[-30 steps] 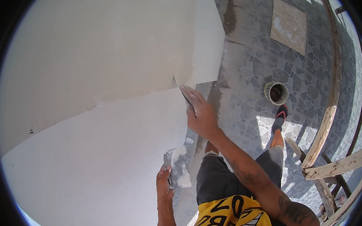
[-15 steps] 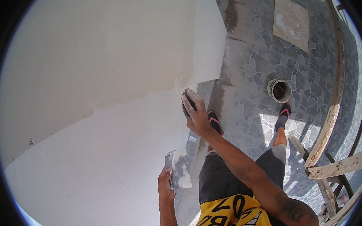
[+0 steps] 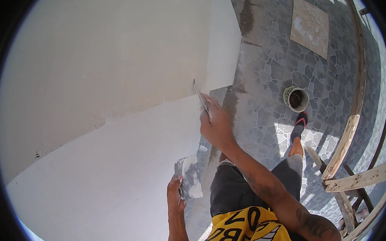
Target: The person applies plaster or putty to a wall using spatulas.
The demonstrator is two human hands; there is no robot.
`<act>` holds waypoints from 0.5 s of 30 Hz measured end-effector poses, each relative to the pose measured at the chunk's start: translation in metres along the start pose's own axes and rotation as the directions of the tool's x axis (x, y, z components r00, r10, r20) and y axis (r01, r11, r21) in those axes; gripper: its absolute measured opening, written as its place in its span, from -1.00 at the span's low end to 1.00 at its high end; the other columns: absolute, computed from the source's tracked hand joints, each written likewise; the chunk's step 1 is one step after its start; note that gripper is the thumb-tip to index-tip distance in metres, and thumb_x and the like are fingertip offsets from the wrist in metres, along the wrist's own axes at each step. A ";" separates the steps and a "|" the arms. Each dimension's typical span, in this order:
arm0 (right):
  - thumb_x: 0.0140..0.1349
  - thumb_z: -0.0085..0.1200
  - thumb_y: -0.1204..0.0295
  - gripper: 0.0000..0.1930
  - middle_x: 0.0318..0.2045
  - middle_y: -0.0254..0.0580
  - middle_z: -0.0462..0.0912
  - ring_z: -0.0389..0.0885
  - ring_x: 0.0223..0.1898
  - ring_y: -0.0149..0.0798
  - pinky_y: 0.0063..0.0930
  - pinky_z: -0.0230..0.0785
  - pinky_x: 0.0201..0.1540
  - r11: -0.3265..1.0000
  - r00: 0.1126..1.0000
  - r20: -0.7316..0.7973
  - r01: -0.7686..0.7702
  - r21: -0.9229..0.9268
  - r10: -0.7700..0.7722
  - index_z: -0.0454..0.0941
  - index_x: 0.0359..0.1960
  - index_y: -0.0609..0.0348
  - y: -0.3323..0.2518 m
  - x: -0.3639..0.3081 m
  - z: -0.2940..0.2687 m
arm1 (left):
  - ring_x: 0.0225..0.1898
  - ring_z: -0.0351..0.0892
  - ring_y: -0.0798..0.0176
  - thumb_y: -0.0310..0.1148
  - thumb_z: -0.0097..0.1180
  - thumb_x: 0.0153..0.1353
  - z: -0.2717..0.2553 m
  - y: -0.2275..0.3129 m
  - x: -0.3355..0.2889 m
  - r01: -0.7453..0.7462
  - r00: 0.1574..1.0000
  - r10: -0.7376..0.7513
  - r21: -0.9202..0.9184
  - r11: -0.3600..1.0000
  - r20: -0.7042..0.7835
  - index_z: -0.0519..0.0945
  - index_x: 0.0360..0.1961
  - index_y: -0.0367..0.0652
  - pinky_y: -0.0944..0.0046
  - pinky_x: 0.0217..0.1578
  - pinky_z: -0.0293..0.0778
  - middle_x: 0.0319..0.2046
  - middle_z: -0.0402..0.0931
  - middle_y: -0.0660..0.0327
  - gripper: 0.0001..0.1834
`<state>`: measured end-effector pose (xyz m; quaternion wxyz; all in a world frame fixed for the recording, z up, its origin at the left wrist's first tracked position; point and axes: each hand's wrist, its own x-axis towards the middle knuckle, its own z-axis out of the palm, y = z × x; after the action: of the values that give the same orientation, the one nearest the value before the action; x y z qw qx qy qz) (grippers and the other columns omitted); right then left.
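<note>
My right hand [image 3: 218,123] is closed around a putty knife [image 3: 198,93], seen nearly edge-on. Its thin blade points up at the wall, close to the border between the beige area [image 3: 125,50] and the smooth white area [image 3: 109,167]. I cannot tell whether the blade touches the surface. Lower down, my left hand [image 3: 174,191] grips a flat grey rectangular putty blade [image 3: 189,176] by its left edge. White putty is smeared across the face of that blade.
A bucket [image 3: 296,99] with dark contents stands on the stone-patterned floor [image 3: 270,104], just ahead of my right foot [image 3: 301,123]. Farther off lies a square beige board [image 3: 310,27]. Weathered wooden poles [image 3: 347,144] line the right side.
My right hand has turned the putty knife from its broad dark side to nearly edge-on, with the blade reaching farther up the wall. The left hand has barely shifted.
</note>
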<state>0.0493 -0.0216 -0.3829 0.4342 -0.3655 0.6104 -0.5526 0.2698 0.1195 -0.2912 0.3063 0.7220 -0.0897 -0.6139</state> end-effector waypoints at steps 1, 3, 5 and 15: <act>0.30 -0.15 0.66 -0.51 0.18 0.20 0.55 0.55 0.19 0.22 -0.14 0.41 0.28 0.995 0.994 0.029 0.102 -0.009 -0.102 0.44 0.29 0.35 -0.002 -0.007 -0.001 | -0.09 0.70 0.24 -0.47 -0.09 0.45 0.001 0.001 -0.001 0.015 1.000 -0.014 0.024 1.000 -0.026 0.45 0.22 -0.36 0.24 -0.02 0.64 -0.02 0.65 0.09 -0.62; 0.27 -0.15 0.69 -0.47 0.20 0.15 0.55 0.53 0.22 0.19 -0.15 0.41 0.30 0.979 0.978 0.056 0.202 -0.014 -0.201 0.43 0.32 0.32 -0.001 -0.019 -0.006 | -0.10 0.70 0.25 -0.47 -0.09 0.45 0.003 0.001 -0.002 0.004 1.000 -0.004 0.016 1.000 -0.002 0.45 0.22 -0.36 0.24 -0.03 0.64 -0.02 0.65 0.10 -0.63; 0.20 -0.14 0.74 -0.38 0.25 0.10 0.53 0.48 0.29 0.13 -0.17 0.36 0.36 0.946 0.925 0.199 0.313 0.086 -0.324 0.39 0.37 0.27 0.008 -0.024 -0.017 | -0.11 0.70 0.25 -0.47 -0.08 0.45 0.005 0.003 -0.002 0.001 1.000 -0.001 0.019 1.000 -0.005 0.45 0.22 -0.36 0.25 -0.04 0.65 -0.03 0.65 0.10 -0.63; 0.08 -0.02 0.77 -0.29 0.27 0.15 0.46 0.42 0.30 0.16 -0.04 0.25 0.36 0.887 0.866 -0.196 0.435 -0.156 -0.459 0.37 0.39 0.31 0.014 -0.008 0.045 | -0.10 0.71 0.25 -0.49 -0.09 0.46 -0.002 0.001 -0.001 -0.003 1.000 0.002 -0.010 1.000 -0.012 0.44 0.25 -0.36 0.26 -0.03 0.65 -0.03 0.65 0.10 -0.61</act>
<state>0.0951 -0.0285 -0.3960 0.2013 -0.4538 0.5834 -0.6428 0.2716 0.1200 -0.2897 0.3111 0.7241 -0.0858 -0.6096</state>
